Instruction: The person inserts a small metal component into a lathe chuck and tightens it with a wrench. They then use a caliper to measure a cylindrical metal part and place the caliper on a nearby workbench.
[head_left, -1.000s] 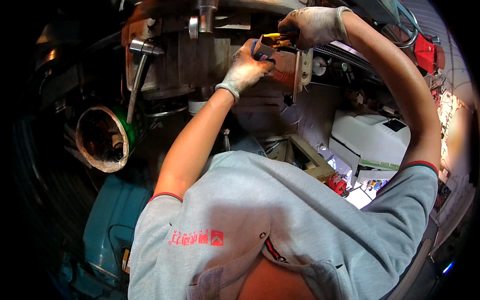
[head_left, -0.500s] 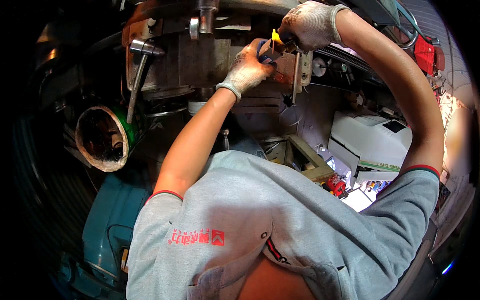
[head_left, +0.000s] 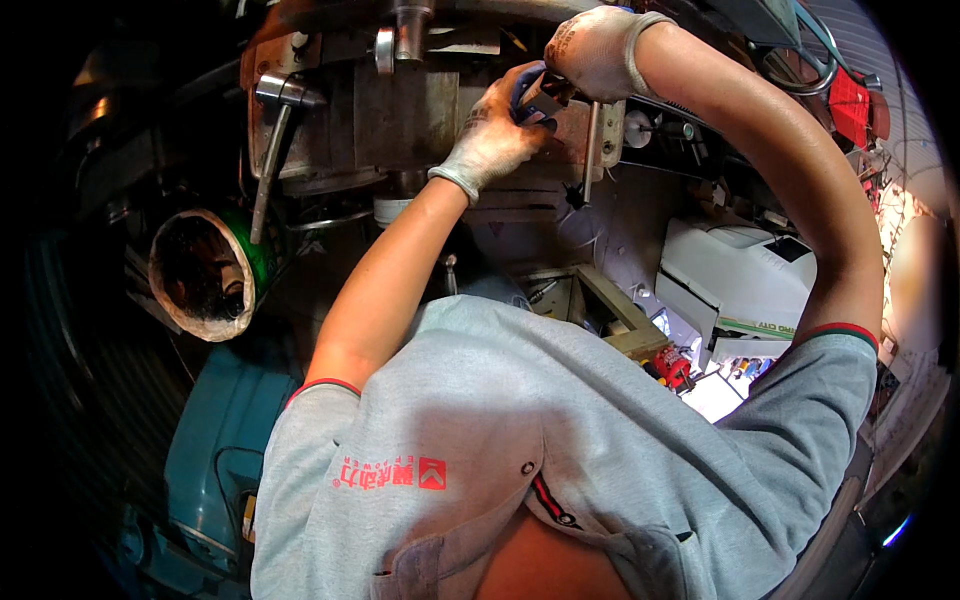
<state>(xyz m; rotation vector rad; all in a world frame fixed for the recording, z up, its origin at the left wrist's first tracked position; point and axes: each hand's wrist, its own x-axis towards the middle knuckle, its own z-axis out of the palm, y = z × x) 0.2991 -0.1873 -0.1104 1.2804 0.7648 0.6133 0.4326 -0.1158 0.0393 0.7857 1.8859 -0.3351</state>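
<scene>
My left hand point(head_left: 492, 130), in a pale knitted glove with dark finger coating, is wrapped round a small block-shaped piece point(head_left: 540, 104) with a light flat face. The exact kind of this piece cannot be told. My right hand point(head_left: 592, 52), gloved alike, is curled in close beside the left, at the piece's upper right end. Its fingers are mostly hidden, and what they grip there is too dark to make out. Both hands are above the reddish-brown metal bed of a machine point(head_left: 568, 146).
A metal lever handle point(head_left: 272, 175) slants down at the left, near a round green can point(head_left: 205, 275) with dark contents. A teal machine housing point(head_left: 225, 450) stands lower left. Right of my body are an open wooden box point(head_left: 625, 310) and a white casing point(head_left: 735, 275).
My right hand has moved left and slightly down, closer to the left hand. The yellow part that showed between the hands is out of sight there.
</scene>
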